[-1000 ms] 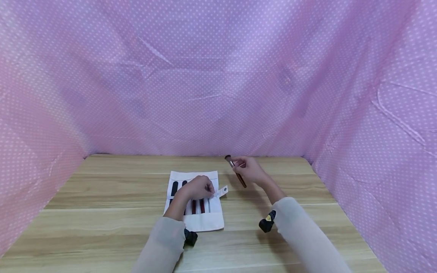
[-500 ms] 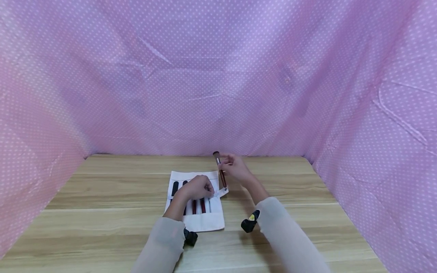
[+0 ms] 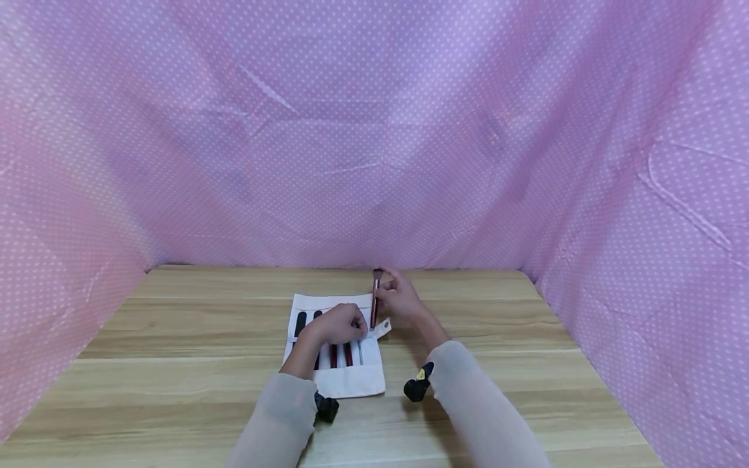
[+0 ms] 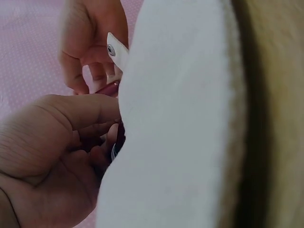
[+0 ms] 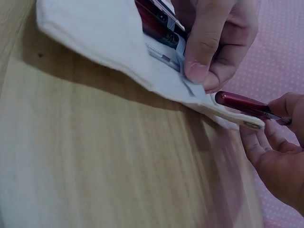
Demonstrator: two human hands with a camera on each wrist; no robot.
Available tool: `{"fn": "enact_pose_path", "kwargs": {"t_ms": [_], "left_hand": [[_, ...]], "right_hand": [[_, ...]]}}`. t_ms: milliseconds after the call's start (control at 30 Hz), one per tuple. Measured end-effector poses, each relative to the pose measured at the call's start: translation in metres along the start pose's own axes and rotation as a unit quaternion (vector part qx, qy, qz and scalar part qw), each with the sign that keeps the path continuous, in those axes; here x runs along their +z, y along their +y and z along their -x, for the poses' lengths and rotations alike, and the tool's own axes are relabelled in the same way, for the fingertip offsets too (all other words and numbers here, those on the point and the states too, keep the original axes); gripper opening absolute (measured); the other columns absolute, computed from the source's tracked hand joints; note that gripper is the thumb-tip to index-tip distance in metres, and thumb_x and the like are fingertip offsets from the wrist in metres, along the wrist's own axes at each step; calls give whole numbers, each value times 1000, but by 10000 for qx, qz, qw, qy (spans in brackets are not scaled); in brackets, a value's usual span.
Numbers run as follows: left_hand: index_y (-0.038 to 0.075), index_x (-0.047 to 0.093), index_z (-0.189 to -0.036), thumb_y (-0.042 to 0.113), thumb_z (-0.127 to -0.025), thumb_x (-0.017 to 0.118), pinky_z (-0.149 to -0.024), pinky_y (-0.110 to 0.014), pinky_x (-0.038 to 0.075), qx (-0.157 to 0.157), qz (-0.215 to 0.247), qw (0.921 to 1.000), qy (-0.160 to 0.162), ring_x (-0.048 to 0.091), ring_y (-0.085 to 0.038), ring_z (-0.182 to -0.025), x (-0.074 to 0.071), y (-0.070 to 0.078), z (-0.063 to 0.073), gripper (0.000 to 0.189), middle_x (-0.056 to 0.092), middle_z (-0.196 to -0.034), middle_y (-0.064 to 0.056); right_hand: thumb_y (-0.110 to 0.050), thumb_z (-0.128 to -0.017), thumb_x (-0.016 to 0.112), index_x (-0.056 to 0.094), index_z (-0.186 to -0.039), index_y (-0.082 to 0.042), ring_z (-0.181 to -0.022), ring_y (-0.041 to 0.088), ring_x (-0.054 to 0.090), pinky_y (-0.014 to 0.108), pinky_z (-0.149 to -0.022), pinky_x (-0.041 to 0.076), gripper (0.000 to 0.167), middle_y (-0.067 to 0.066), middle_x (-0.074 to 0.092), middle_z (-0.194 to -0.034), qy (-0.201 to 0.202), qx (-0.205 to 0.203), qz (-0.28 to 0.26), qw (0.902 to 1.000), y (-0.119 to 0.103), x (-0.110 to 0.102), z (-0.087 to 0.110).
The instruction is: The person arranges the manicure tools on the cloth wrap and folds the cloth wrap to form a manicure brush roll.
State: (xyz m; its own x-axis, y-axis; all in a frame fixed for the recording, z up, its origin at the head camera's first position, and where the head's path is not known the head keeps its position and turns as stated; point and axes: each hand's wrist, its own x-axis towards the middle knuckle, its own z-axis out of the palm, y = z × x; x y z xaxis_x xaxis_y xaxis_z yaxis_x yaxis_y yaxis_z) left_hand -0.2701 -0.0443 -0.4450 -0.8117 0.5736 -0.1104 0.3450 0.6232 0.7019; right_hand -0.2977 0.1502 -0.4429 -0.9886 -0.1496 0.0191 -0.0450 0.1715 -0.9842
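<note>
A white fabric tool roll (image 3: 354,383) lies unfolded on the table, with dark and red-handled tools under its elastic band (image 5: 181,50). My left hand (image 3: 342,323) reaches over its middle, and thumb and forefinger pinch the band near the right edge. In my right hand (image 3: 402,298), thumb and fingers grip a makeup brush (image 3: 374,313) near its metal collar. Its dark bristles point up and away; the red handle's end (image 5: 225,98) points at the band beside my left fingertips. A slim silver tool (image 5: 161,57) lies next to the red handles.
A snap tab (image 3: 383,327) sticks out from the roll's right side, close under the brush. The wooden table (image 3: 175,403) reaches back to a pink polka-dot cloth (image 3: 374,162) hung at the back and sides. Each wrist carries a small black camera (image 3: 417,385).
My right hand has moved left with the brush, which has turned more upright, its handle end now over the roll's right edge. The left hand stays on the band.
</note>
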Motion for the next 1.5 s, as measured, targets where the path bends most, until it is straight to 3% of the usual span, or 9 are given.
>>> {"fn": "enact_pose_path", "kwargs": {"t_ms": [267,500,1033,1267,1500], "left_hand": [[13,69,-86,8,-94,71,-69,-31,45,125,-12,9999,12,55,-13,-73,0,-3,-1,10,62,-83,3],[11,72,-85,7,-95,70,-67,-31,45,51,130,9999,-51,53,-13,-69,-2,-1,1,11,63,-79,2],[13,74,-85,5,-96,68,-66,-31,45,306,75,9995,-100,51,-12,-64,-3,-7,-5,15,61,-75,2],[13,72,-83,4,-96,67,-65,-30,44,288,105,9995,-108,51,-12,-63,-4,-8,-5,17,61,-76,3],[12,72,-84,3,-96,67,-68,-31,45,248,146,9995,-127,53,-12,-68,-3,-7,-5,16,63,-81,3]], "right_hand": [[10,-96,57,36,-157,-7,-77,20,66,37,-76,60,67,20,56,-109,-219,164,-153,9995,11,5,-4],[12,-93,56,43,-151,-2,-78,21,65,34,-73,60,61,22,54,-116,-313,232,-103,9992,11,10,-3],[9,-87,63,53,-140,0,-80,20,65,33,-75,57,55,16,66,-104,-567,537,308,9965,11,8,2],[-10,-98,67,59,-127,0,-76,18,64,30,-72,55,31,9,65,-94,-532,513,494,9960,14,8,1],[-2,-99,63,66,-106,6,-78,13,61,26,-72,55,11,9,69,-96,-410,330,591,9969,19,10,-2]]}}
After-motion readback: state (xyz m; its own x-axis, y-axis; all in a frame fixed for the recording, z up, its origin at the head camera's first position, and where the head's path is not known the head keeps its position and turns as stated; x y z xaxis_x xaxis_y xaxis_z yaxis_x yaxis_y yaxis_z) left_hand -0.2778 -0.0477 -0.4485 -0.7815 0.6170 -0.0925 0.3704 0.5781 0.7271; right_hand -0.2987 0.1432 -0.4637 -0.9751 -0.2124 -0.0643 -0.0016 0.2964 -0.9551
